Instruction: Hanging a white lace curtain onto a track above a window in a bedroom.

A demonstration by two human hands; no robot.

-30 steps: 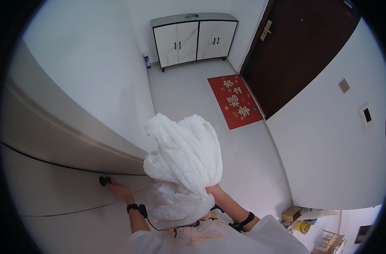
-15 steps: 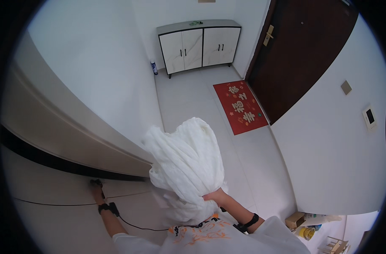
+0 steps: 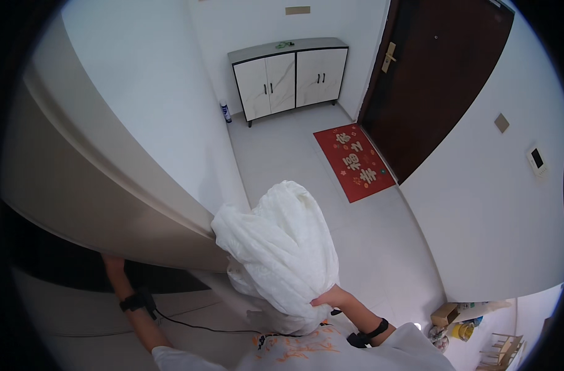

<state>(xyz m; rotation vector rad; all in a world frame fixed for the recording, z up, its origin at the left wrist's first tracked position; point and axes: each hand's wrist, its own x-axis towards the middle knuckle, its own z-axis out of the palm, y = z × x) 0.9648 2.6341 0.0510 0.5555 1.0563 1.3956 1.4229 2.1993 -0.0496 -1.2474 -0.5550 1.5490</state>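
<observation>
A large bunched white cloth (image 3: pixel 282 247) with a crinkled weave hangs in front of my chest. My right hand (image 3: pixel 328 298) is closed on its lower right side, thumb on top; some fingers are hidden under the folds. My left hand (image 3: pixel 114 264) reaches into a dark gap at the lower edge of a tall beige panel (image 3: pixel 90 191), which looks like a door. Its fingers go out of sight behind that edge, so their grip does not show. The cloth's upper left part lies close to the panel's edge.
Ahead stands a low cabinet (image 3: pixel 291 83) with white marbled doors, a spray can (image 3: pixel 225 112) beside it. A red doormat (image 3: pixel 355 162) lies before a dark brown door (image 3: pixel 439 80). At lower right are a cardboard box (image 3: pixel 444 314), a yellow tub (image 3: pixel 462 332) and a small wooden chair (image 3: pixel 501 352). A black cable (image 3: pixel 201 331) trails from my left wrist.
The dark gap beside the beige panel has widened, and my left hand has moved left and slightly up with its fingers now behind the edge. The cloth has shifted slightly right and down.
</observation>
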